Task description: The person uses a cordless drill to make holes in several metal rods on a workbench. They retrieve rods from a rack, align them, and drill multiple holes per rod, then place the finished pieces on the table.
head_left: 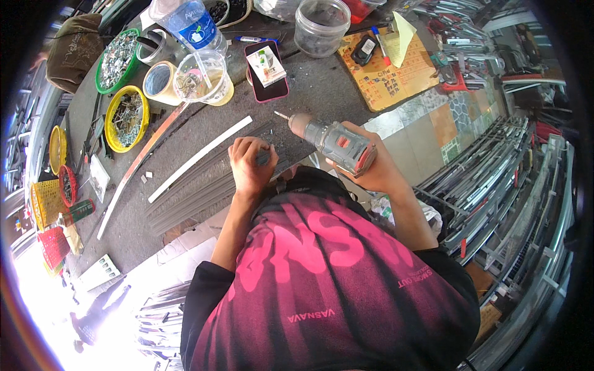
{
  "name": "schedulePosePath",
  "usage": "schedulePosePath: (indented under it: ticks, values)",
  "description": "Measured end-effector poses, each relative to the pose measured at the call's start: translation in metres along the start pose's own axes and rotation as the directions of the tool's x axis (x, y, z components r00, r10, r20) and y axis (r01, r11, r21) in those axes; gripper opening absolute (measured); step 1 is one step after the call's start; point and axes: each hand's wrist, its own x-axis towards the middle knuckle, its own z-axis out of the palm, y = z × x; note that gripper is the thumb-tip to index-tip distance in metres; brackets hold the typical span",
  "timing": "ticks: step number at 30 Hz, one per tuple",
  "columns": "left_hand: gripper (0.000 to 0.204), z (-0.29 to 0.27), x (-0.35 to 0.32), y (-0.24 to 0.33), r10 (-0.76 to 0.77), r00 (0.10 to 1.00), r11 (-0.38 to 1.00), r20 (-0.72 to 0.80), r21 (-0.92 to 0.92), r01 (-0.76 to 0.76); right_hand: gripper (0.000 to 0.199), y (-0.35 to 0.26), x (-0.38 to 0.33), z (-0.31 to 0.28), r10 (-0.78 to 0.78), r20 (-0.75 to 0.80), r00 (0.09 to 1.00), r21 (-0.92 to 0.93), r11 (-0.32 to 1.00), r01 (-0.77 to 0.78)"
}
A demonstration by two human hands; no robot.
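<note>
My right hand [374, 162] is wrapped round the grip of a grey cordless drill [331, 141] with a red patch on its side. The drill's bit points left and away from me, above the table. To its left, my left hand [250, 164] is closed, with the fingers curled round something small and dark grey that I cannot make out. It is over the right end of a row of thin dark grey strips [192, 198] on the table. Beyond the strips lies a white strip [201, 157], and past that a longer curved orange-and-white strip [143, 162].
A phone [267, 91] with a card on it lies ahead. Plastic tubs [318, 31], a water bottle [195, 28] and a marked wooden board [399, 77] stand or lie around it. Screw-filled baskets [127, 120] are at left. Metal profiles [489, 167] fill the right side.
</note>
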Motion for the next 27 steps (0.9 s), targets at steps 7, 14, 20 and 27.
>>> schedulePosePath:
  ticks: [7, 14, 20, 27]
  values:
    - [0.02, -0.001, 0.009, 0.006, -0.062, 0.998, 0.985, -0.032, 0.162, 0.067, 0.051, 0.017, -0.003, -0.006, -0.058, -0.01, 0.998, 0.004, 0.998, 0.058]
    - [0.017, 0.013, 0.023, 0.006, -0.079, 0.997, 0.977, 0.012, 0.2, 0.075, 0.056, 0.032, -0.01, -0.004, 0.127, -0.045, 0.991, -0.257, 0.957, -0.134]
    - [0.016, -0.02, 0.005, 0.013, -0.244, 0.969, 0.959, 0.042, -0.14, 0.248, 0.044, -0.019, -0.027, -0.042, 0.034, -0.212, 0.977, -0.069, 0.996, -0.05]
    - [0.02, -0.057, -0.059, 0.039, -0.33, 0.943, 0.936, 0.036, -0.122, 0.331, 0.056, 0.041, -0.034, -0.041, 0.126, -0.119, 0.985, -0.199, 0.969, -0.148]
